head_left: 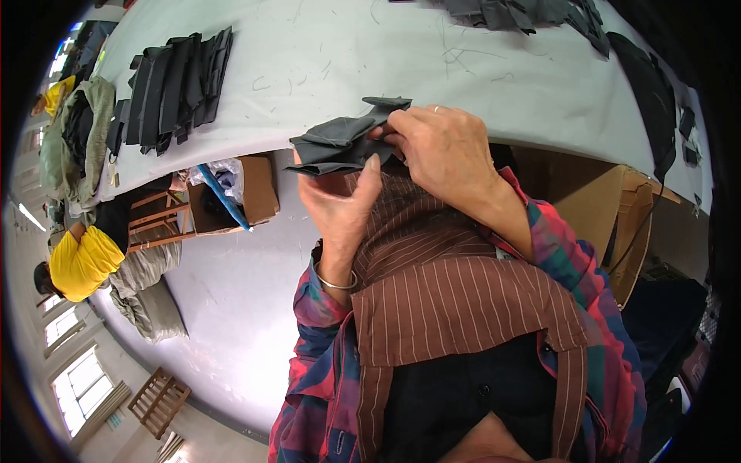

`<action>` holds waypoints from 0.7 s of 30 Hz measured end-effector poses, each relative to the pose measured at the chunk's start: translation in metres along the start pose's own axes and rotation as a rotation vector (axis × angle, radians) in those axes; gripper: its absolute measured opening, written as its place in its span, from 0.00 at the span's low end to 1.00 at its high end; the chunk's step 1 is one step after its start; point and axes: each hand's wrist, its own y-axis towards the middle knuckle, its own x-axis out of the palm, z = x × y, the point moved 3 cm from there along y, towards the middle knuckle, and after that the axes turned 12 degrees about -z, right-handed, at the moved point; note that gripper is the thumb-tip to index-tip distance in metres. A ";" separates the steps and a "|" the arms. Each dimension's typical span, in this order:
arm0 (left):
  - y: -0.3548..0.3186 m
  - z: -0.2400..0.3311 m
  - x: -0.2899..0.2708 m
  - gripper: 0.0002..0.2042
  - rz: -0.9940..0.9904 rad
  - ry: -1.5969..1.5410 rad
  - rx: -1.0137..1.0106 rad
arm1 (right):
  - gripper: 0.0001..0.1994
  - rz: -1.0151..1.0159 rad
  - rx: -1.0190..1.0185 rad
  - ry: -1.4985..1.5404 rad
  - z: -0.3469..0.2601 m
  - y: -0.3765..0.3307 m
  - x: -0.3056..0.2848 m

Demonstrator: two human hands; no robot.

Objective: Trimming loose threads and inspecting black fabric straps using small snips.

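Note:
Both my hands hold a folded dark grey fabric piece [336, 137] just over the near edge of the white table. My left hand [343, 197] supports it from below, with the thumb pressed on its lower right part. The fingers of my right hand [444, 147] pinch the right end of the cloth, and a flap of it stands up beyond them. Part of the fabric is hidden behind my right fingers. To the left on the table lies a row of similar dark grey fabric strips [174, 92].
More dark fabric pieces [525, 11] lie at the table's far side, and loose threads are scattered on the white tabletop [309, 46]. A black curved object [641, 100] lies at the right. Cardboard boxes [258, 189] stand below the table. A person in yellow [89, 262] is at the left.

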 end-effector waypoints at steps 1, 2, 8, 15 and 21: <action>0.000 0.000 0.000 0.17 0.002 -0.020 0.001 | 0.05 -0.002 0.007 0.006 0.000 0.000 0.000; 0.000 0.001 0.000 0.17 0.000 -0.021 0.005 | 0.05 -0.004 0.014 0.013 0.000 0.000 0.000; 0.000 0.010 -0.003 0.18 -0.010 0.016 0.005 | 0.05 0.007 0.098 0.226 0.002 -0.003 -0.003; 0.005 0.019 -0.004 0.18 -0.094 -0.206 0.001 | 0.06 0.007 0.142 0.325 0.003 -0.011 -0.021; 0.003 0.026 -0.011 0.15 -0.188 -0.377 -0.149 | 0.08 -0.035 0.216 0.469 0.006 -0.026 -0.043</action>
